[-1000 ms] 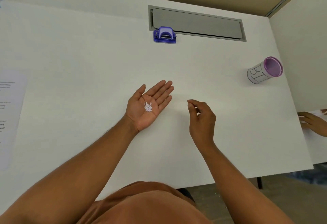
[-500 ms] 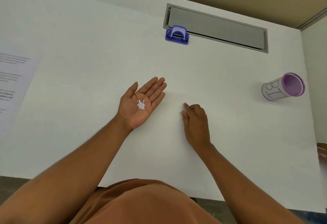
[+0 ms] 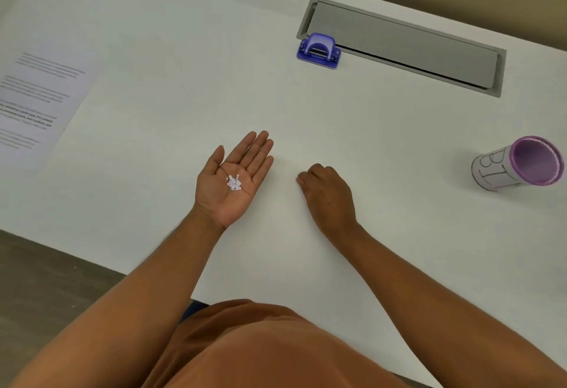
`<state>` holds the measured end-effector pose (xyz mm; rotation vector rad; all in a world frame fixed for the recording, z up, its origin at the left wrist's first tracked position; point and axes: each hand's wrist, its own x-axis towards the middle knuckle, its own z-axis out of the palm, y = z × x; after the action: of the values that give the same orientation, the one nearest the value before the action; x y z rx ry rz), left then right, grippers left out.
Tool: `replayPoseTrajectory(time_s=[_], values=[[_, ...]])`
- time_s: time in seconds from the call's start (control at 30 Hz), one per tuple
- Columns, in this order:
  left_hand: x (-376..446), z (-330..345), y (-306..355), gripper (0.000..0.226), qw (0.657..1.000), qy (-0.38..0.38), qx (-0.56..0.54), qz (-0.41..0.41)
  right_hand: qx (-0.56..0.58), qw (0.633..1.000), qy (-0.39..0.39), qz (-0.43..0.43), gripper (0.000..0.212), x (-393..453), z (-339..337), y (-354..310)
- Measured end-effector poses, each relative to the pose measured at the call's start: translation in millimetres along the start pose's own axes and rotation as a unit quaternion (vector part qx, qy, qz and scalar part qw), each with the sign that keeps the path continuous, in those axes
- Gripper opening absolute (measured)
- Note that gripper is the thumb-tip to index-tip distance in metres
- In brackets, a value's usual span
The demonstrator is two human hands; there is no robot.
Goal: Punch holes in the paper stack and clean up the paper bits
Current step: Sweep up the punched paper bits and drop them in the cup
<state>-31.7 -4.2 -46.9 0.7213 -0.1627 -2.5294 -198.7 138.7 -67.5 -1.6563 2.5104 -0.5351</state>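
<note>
From the head camera, the left hand (image 3: 234, 177) lies palm up over the white table (image 3: 171, 59) with its fingers spread flat, and a small heap of white paper bits (image 3: 234, 182) rests in the hollow of the palm, cradled rather than gripped. The right hand (image 3: 328, 196) rests knuckles up on the table just beside it, fingers curled under; whether they pinch anything cannot be told. A purple-rimmed cup (image 3: 518, 163) marked "BT" lies on its side at the right, its visible inside bare, while the purple hole punch (image 3: 319, 50) sits against the grey cable hatch (image 3: 405, 44) and the printed paper stack (image 3: 36, 96) lies at the far left.
</note>
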Motion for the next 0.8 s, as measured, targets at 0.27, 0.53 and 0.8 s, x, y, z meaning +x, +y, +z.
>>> replayPoseTrajectory(time_s=[0.27,0.53,0.8], values=[[10.7,-1.9,-12.5,0.059,1.0,0.006,0.002,-0.024,-0.083,0.995,-0.02,-0.051,0.013,10.5,4.1,-6.0],[19.5,-4.3,-16.0,0.059,0.998,-0.008,-0.023,-0.065,0.139,0.989,-0.026,0.053,0.013,7.3,-12.8,-38.9],[23.6,9.5,-26.4,0.06,0.991,-0.037,-0.012,-0.131,0.21,0.971,-0.038,0.104,0.022,9.4,-36.4,-85.4]])
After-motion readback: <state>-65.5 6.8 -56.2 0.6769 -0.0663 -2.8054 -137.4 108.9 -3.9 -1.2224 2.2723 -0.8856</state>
